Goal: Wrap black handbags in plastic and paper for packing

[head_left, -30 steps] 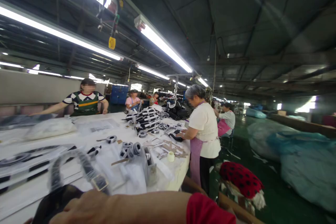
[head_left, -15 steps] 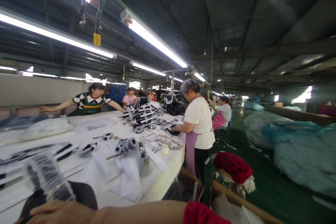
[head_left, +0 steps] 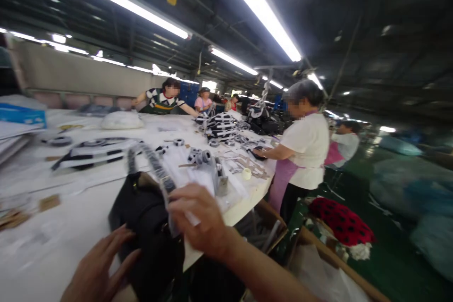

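Note:
A black handbag (head_left: pixel 145 231) stands on the white table close to me, its lower part running out of view. Its long strap (head_left: pixel 153 170), black and white and sleeved in clear plastic, rises from the top. My right hand (head_left: pixel 198 214) closes around the strap and a piece of the plastic. My left hand (head_left: pixel 101 264) is beside the bag's lower left side, with fingers spread and nothing in them. I cannot tell whether those fingertips touch the bag.
The long white worktable (head_left: pixel 71 207) holds plastic-wrapped straps, metal-buckled pieces and stacks of black-and-white straps (head_left: pixel 219 127). A co-worker in a white shirt and pink apron (head_left: pixel 304 151) stands at its right edge. A cardboard box (head_left: pixel 272 222) sits below that edge.
My right hand has risen from the bottom edge onto the bag strap, and my left hand has come into view. The bag now stands higher in view, and the whole scene has swung rightward.

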`<state>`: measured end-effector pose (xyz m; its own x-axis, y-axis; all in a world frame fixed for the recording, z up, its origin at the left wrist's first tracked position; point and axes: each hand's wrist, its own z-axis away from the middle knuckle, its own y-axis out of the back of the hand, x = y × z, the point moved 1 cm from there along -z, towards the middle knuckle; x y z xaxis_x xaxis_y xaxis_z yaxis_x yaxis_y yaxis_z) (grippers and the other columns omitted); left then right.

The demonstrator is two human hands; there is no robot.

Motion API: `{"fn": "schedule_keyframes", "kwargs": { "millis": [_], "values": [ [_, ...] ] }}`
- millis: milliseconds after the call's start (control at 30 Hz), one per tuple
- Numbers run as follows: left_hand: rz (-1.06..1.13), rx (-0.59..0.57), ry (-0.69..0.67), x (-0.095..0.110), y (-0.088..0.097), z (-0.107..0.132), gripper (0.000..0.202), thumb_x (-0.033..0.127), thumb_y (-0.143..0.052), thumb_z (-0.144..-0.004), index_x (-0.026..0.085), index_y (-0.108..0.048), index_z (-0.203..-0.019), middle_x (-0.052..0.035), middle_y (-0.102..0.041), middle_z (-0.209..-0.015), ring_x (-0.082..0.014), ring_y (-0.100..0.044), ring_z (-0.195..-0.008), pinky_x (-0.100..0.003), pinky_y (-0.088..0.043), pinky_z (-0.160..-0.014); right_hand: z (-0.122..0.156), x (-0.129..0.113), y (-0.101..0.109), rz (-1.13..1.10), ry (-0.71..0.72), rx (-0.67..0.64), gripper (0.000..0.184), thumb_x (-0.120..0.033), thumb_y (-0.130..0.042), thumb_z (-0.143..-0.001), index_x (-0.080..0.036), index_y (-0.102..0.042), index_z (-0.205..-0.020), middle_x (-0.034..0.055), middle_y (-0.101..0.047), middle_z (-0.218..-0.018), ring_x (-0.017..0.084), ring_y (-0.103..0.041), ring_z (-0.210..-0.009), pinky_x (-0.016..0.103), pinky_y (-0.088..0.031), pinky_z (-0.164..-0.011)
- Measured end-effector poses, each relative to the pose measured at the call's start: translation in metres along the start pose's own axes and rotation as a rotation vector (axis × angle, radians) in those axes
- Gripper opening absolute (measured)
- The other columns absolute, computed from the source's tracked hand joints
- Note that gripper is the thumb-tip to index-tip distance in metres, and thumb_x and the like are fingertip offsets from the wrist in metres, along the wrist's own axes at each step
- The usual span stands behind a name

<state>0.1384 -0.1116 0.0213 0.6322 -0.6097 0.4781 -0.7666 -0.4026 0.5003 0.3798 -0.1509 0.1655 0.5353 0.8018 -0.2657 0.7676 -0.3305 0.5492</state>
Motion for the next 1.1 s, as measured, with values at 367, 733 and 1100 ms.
{"fn": "schedule_keyframes", "kwargs": {
  "millis": [367,733,1100],
  "values": [
    [-0.192,-0.025,0.126,0.017,0.004,0.007,0.025,0.034,-0.042,-0.096,0.021,-0.054,-0.079,-0.0136,-0.064,-0.11,-0.0277,-0.057,-0.119,-0.046,-0.049,-0.101,0.156,0.099,-0.021,-0.522,-1.179,-0.124,0.04,-0.049,-0.064,-0.079,-0.015,-0.072,-0.097,0.0089,-0.074,-0.092,0.022,-0.071,-0.081,0.035,-0.056,-0.076],
    [-0.19,-0.126,0.176,-0.033,0.016,-0.048,0.04,0.043,-0.038,-0.094,0.021,-0.062,-0.071,-0.0108,-0.068,-0.096,-0.026,-0.062,-0.1,-0.042,-0.051,-0.095,0.31,0.07,-0.055,-0.135,-1.148,-0.379,0.018,-0.028,-0.055,-0.068,-0.024,-0.072,-0.066,0.008,-0.072,-0.078,0.029,-0.068,-0.082,0.041,-0.051,-0.082],
    [-0.036,0.007,0.262,-0.02,0.03,-0.032,0.02,0.033,-0.045,-0.097,0.02,-0.061,-0.094,-0.0067,-0.065,-0.102,-0.0196,-0.063,-0.101,-0.037,-0.054,-0.092,0.206,0.079,-0.046,-0.311,-0.712,-0.331,0.024,-0.048,-0.062,-0.086,-0.032,-0.077,-0.093,0.0025,-0.077,-0.095,0.026,-0.073,-0.089,0.031,-0.061,-0.079]
  ]
}}
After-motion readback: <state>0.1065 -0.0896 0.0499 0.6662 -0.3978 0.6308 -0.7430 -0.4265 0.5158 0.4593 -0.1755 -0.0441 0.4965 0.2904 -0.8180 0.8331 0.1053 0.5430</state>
